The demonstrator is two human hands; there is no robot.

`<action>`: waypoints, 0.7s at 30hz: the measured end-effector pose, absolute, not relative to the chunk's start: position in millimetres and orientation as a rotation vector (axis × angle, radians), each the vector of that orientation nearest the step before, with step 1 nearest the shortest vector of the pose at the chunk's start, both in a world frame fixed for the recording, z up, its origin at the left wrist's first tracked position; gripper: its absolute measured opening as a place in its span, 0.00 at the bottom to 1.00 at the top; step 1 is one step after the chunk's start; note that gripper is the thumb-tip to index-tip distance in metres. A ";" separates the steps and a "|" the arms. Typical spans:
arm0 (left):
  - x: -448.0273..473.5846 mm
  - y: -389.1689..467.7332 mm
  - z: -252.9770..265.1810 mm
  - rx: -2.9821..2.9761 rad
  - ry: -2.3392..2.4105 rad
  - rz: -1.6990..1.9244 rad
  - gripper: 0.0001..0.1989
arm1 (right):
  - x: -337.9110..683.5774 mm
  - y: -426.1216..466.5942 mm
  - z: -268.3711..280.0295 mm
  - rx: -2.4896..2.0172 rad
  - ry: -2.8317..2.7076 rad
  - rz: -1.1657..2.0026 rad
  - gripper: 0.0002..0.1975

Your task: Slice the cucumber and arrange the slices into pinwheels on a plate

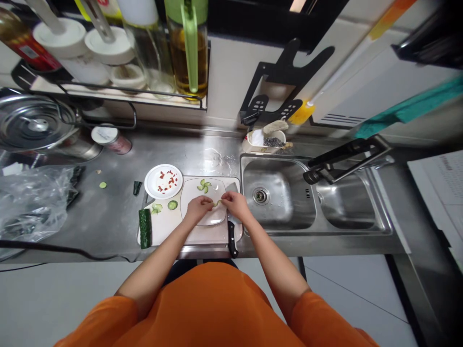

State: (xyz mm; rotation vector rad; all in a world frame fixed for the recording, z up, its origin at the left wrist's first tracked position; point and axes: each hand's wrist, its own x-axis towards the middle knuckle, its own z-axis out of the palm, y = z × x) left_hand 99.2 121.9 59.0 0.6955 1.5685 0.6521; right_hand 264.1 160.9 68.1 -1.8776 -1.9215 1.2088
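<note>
My left hand and my right hand pinch a small, thin cucumber piece between them, over a squarish white plate. Curved cucumber pieces form a pinwheel on the plate's far side. Beneath the plate is a white cutting board, with cucumber slices lying left of the plate. A length of dark green cucumber lies at the board's left edge. Beside my right forearm rests a knife with a black handle, its blade partly hidden by my hand and arm.
A round white plate with small red bits overlaps the board's far left corner. The steel sink lies to the right, under a black faucet. A plastic bag and lidded pot stand left. Bottles line a rack behind.
</note>
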 end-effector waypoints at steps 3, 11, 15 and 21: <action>104.5 124.4 51.2 0.994 1.725 0.559 0.04 | 259.9 165.6 66.2 -1.992 -2.094 1.055 0.06; 115.6 127.8 44.4 1.271 1.849 0.438 0.07 | 250.5 167.4 71.3 -2.036 -2.457 0.723 0.09; 118.1 126.6 42.7 1.394 1.867 0.360 0.07 | 249.0 166.9 69.8 -2.003 -2.594 0.650 0.12; 118.0 123.0 32.4 1.626 1.904 0.416 0.08 | 248.2 163.1 73.2 -2.013 -2.634 0.527 0.12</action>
